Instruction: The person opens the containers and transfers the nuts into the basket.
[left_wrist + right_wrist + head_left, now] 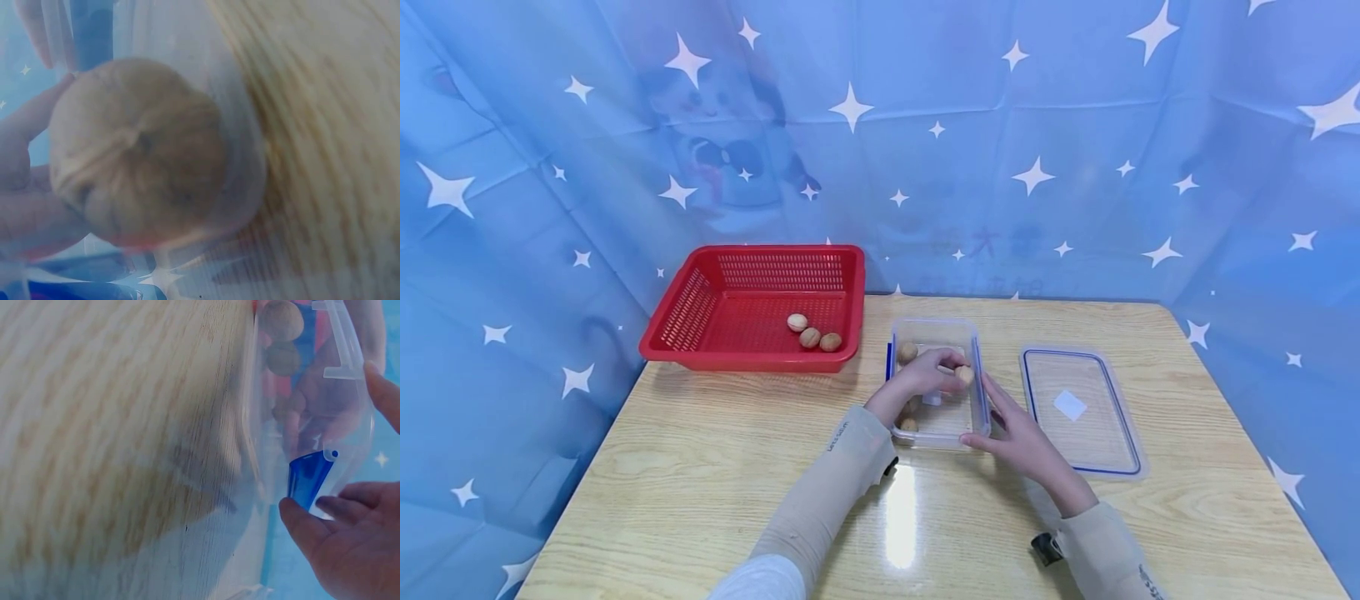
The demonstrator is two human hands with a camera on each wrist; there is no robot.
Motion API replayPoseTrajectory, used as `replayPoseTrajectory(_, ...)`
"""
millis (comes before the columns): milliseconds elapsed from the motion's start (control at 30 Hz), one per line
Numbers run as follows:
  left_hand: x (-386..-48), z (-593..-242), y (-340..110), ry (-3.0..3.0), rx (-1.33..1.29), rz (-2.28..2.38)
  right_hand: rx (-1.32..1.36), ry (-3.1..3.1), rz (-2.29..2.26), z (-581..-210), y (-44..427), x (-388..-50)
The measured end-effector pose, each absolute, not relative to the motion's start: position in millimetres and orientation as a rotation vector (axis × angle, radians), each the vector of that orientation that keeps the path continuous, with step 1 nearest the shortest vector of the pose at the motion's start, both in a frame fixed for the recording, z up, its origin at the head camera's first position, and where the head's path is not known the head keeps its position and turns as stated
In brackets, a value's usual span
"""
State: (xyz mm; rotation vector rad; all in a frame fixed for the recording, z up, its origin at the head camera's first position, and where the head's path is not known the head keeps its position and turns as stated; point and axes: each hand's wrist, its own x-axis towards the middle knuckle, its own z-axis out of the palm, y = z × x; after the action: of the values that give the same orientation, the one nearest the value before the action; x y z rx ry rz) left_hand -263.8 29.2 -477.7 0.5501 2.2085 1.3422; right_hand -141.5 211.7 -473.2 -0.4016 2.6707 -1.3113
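Left sleeve [835,487]: beige, slants forward and rightward over the wooden table [685,492].
Right sleeve [1108,546]: beige, slants forward and leftward.
Right hand [1022,437]: thumb and index finger spread and extended, thumb touching the near right corner of the clear box [932,440], fingers along its right wall.
Left hand [925,377]: reaches over the box's left wall, fingers bent, pinching a walnut.
Held walnut [964,375]: within the box's outline, by the right wall; its pointed end faces the left wrist camera, the seam running aslant.
Box: lidless, long axis near to far, blue latch [890,361] along the left side.
Walnuts in box [907,352]: by the left wall, partly hidden.
Lid [1097,433]: flat, right of the box, long axis near to far, near end angled rightward.
Red basket [752,361]: far left, long axis left to right, three walnuts [809,337] in its right part.
Curtain [925,67]: blue, starred, behind everything.
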Motion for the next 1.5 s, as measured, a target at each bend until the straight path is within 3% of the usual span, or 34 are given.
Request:
replayPoseTrajectory(933, -260, -472, 25, 2.16, 0.447, 1.519, -0.424, 2.664, -1.315, -470, 211, -140)
replayPoseTrajectory(1500, -253, -433, 16, 2.252, 0.487, 1.552, -0.38, 2.668, -1.291, -471, 211, -142)
